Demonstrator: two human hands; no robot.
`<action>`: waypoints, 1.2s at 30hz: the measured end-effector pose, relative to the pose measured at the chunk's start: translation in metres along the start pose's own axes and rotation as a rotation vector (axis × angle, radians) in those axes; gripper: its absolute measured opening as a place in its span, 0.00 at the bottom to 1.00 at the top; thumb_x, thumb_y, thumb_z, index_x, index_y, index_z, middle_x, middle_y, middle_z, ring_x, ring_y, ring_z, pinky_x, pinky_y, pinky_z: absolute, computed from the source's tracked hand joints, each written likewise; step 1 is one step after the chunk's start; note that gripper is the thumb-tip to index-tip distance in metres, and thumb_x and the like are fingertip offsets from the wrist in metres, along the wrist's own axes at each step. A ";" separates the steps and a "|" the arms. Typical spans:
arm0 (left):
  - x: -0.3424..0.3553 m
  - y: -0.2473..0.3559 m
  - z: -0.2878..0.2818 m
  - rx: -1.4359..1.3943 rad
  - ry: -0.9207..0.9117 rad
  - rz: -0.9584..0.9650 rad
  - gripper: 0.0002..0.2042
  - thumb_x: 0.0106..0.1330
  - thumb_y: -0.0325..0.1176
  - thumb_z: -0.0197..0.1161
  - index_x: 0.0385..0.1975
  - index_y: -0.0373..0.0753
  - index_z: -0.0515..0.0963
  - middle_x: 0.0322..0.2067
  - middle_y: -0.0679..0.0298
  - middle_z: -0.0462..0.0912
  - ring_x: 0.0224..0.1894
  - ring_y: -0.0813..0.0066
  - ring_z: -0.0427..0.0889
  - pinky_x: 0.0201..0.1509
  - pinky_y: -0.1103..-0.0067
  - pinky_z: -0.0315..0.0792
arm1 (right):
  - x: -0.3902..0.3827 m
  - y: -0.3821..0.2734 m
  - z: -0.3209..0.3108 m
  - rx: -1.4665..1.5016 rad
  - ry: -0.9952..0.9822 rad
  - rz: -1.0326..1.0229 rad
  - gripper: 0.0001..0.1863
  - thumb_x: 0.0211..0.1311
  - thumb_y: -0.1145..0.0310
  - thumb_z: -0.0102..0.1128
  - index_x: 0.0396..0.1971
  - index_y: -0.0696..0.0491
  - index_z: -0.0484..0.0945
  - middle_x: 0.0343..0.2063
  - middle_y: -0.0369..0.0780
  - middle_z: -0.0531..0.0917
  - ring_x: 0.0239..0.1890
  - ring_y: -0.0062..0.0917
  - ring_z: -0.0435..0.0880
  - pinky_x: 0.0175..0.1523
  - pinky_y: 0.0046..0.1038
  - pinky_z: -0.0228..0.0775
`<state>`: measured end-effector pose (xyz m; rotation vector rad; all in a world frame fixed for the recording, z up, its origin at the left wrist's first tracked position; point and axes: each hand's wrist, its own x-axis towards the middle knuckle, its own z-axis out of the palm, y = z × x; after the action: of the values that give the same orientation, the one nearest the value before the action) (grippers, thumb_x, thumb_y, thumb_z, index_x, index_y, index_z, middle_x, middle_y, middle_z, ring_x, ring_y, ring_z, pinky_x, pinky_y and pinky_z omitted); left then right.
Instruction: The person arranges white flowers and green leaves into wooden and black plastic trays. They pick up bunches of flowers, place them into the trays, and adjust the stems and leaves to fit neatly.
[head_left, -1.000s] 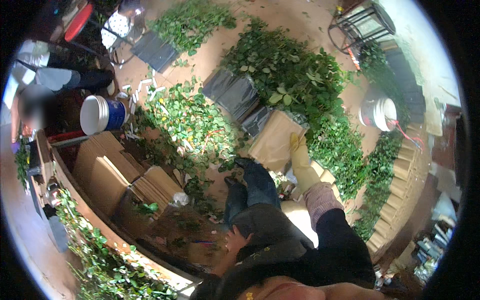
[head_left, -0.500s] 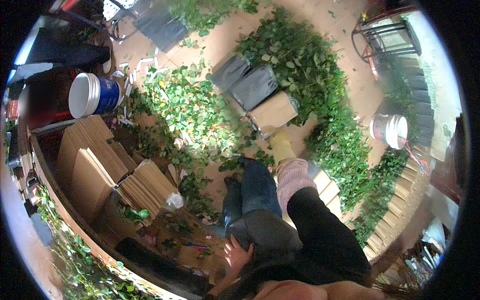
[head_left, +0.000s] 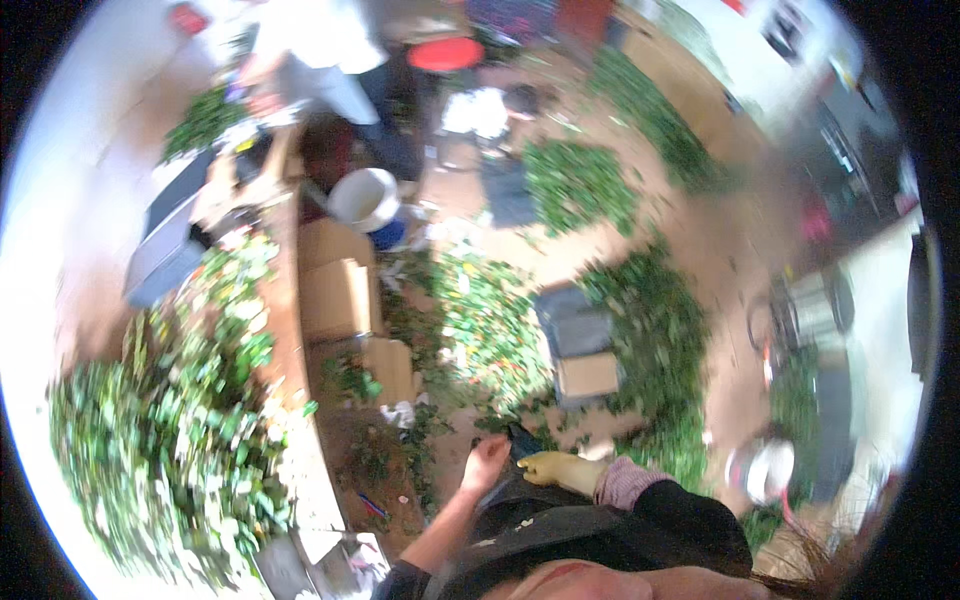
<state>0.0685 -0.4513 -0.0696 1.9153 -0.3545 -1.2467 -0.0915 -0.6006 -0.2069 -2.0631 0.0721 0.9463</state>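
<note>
"What are the hands doing?"

"The bare left hand (head_left: pixel 486 464) and the yellow-gloved right hand (head_left: pixel 550 467) are close together at lower centre, fingers curled, above the dark lap (head_left: pixel 530 512). Blur hides whether either grips anything; I cannot tell."

"Why one glove (head_left: pixel 568 471)?"

"Perhaps to guard that hand against rough stems."

"And the brown pack (head_left: pixel 588 376)?"

"Right of centre, ahead of the hands and untouched, just beside a dark pack (head_left: pixel 582 333). Both border the leafy stems (head_left: pixel 655 350), probably to stay within easy reach."

"The cardboard (head_left: pixel 333 295)?"

"Left of centre, gathered together, likely for tidiness."
</note>
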 end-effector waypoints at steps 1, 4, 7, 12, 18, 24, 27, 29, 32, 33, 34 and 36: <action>-0.006 0.064 -0.022 -0.375 -0.053 0.076 0.23 0.73 0.46 0.63 0.58 0.34 0.75 0.53 0.52 0.81 0.56 0.65 0.80 0.63 0.69 0.71 | -0.014 -0.027 -0.031 -0.027 0.010 -0.006 0.29 0.67 0.50 0.54 0.65 0.47 0.74 0.61 0.48 0.79 0.61 0.43 0.79 0.66 0.40 0.70; -0.131 0.253 -0.087 -0.627 0.097 0.745 0.17 0.78 0.44 0.54 0.53 0.36 0.77 0.40 0.52 0.84 0.41 0.62 0.83 0.53 0.67 0.77 | -0.040 -0.060 -0.096 -0.194 -0.028 0.038 0.27 0.67 0.52 0.53 0.62 0.48 0.75 0.60 0.49 0.79 0.61 0.44 0.79 0.66 0.42 0.69; -0.245 0.333 -0.136 -1.015 -0.336 1.558 0.12 0.77 0.34 0.50 0.49 0.33 0.74 0.42 0.54 0.76 0.41 0.60 0.82 0.54 0.57 0.75 | -0.037 -0.081 -0.121 -0.351 -0.118 0.036 0.27 0.68 0.53 0.53 0.62 0.49 0.75 0.59 0.48 0.80 0.59 0.43 0.80 0.65 0.41 0.70; -0.346 0.370 -0.128 -0.876 -0.509 1.746 0.16 0.79 0.38 0.48 0.52 0.32 0.75 0.46 0.54 0.78 0.46 0.62 0.80 0.58 0.61 0.73 | -0.007 -0.136 -0.155 -0.454 -0.155 -0.090 0.25 0.70 0.54 0.54 0.62 0.50 0.75 0.56 0.47 0.82 0.56 0.40 0.82 0.62 0.39 0.72; -0.397 0.334 -0.108 -0.714 -0.485 1.589 0.21 0.81 0.44 0.45 0.55 0.32 0.75 0.50 0.55 0.79 0.54 0.65 0.78 0.62 0.67 0.70 | 0.020 -0.228 -0.158 -0.371 -0.105 -0.222 0.24 0.72 0.56 0.54 0.62 0.52 0.75 0.53 0.47 0.84 0.51 0.36 0.84 0.58 0.36 0.75; -0.432 0.171 -0.162 -0.328 -0.023 1.165 0.20 0.79 0.46 0.54 0.56 0.34 0.76 0.46 0.61 0.83 0.51 0.78 0.78 0.56 0.75 0.74 | 0.022 -0.379 -0.135 -0.013 -0.009 -0.549 0.22 0.74 0.58 0.54 0.61 0.54 0.75 0.49 0.46 0.86 0.47 0.32 0.87 0.54 0.34 0.78; -0.470 0.052 -0.186 -0.180 0.657 0.705 0.22 0.78 0.46 0.56 0.58 0.34 0.75 0.52 0.57 0.83 0.58 0.71 0.78 0.63 0.72 0.71 | 0.014 -0.477 -0.101 0.091 -0.132 -0.798 0.21 0.76 0.59 0.54 0.61 0.55 0.75 0.48 0.46 0.87 0.45 0.31 0.88 0.52 0.32 0.79; -0.496 -0.039 -0.187 -0.056 1.128 0.275 0.24 0.73 0.50 0.61 0.57 0.36 0.77 0.50 0.53 0.84 0.54 0.64 0.82 0.59 0.69 0.75 | -0.015 -0.555 -0.062 -0.058 -0.086 -1.191 0.20 0.77 0.63 0.55 0.60 0.58 0.76 0.43 0.45 0.87 0.40 0.24 0.87 0.45 0.24 0.80; -0.578 -0.148 -0.184 0.226 1.539 -0.484 0.21 0.64 0.46 0.67 0.44 0.33 0.81 0.38 0.47 0.84 0.44 0.46 0.84 0.51 0.58 0.78 | 0.001 -0.616 -0.002 -0.216 -0.313 -1.224 0.29 0.70 0.59 0.64 0.64 0.61 0.72 0.50 0.49 0.85 0.52 0.35 0.85 0.58 0.34 0.74; -0.612 -0.188 -0.175 0.229 1.702 -0.651 0.20 0.62 0.43 0.68 0.46 0.34 0.80 0.41 0.47 0.83 0.47 0.46 0.83 0.51 0.58 0.78 | 0.007 -0.628 0.021 -0.472 -0.310 -1.350 0.31 0.67 0.57 0.66 0.64 0.59 0.73 0.50 0.50 0.85 0.51 0.41 0.84 0.58 0.38 0.74; -0.646 -0.230 -0.160 0.231 1.857 -0.839 0.20 0.60 0.40 0.69 0.48 0.36 0.78 0.45 0.48 0.81 0.50 0.45 0.82 0.52 0.58 0.78 | 0.013 -0.636 0.046 -0.726 -0.305 -1.482 0.33 0.64 0.56 0.68 0.64 0.57 0.73 0.50 0.51 0.84 0.51 0.46 0.84 0.58 0.42 0.74; -0.705 -0.266 -0.146 0.309 2.229 -0.909 0.22 0.58 0.34 0.69 0.53 0.36 0.76 0.52 0.49 0.76 0.58 0.47 0.75 0.57 0.60 0.76 | 0.033 -0.621 0.075 -0.790 -0.335 -1.481 0.32 0.62 0.55 0.69 0.64 0.51 0.75 0.49 0.51 0.84 0.50 0.50 0.83 0.58 0.44 0.73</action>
<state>-0.1884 0.2173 0.2068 2.4760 1.5869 1.1166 0.1140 -0.1387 0.1630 -1.7785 -1.9518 0.2840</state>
